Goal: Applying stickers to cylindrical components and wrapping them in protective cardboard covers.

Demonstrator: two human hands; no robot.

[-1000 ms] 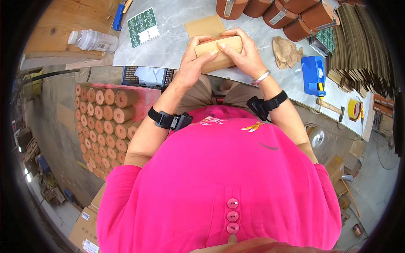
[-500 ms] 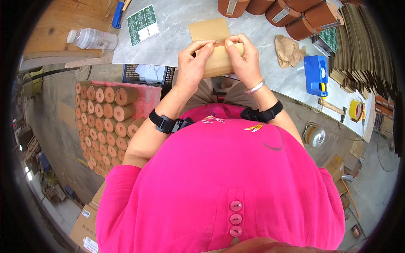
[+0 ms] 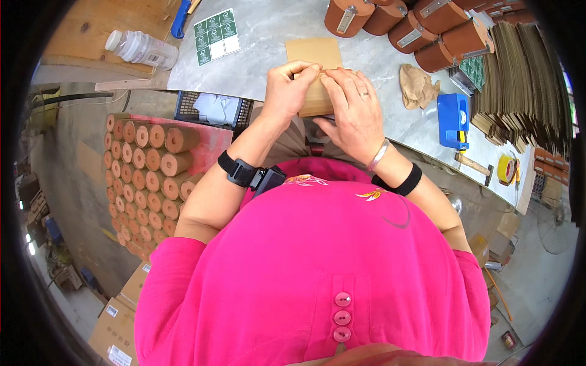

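Centrally, at the bench's (image 3: 259, 36) near edge, sits the tan piece (image 3: 314, 105), partly hidden by both hands; the left hand (image 3: 287, 91) pinches its far edge between thumb and forefinger; the right hand (image 3: 357, 113) lays its fingers together over the right side, thumb spread nearer, whether gripping I cannot tell; brown paper (image 3: 314, 51) lies just beyond; right, a blue dispenser (image 3: 452, 122) and hammer (image 3: 473, 163).
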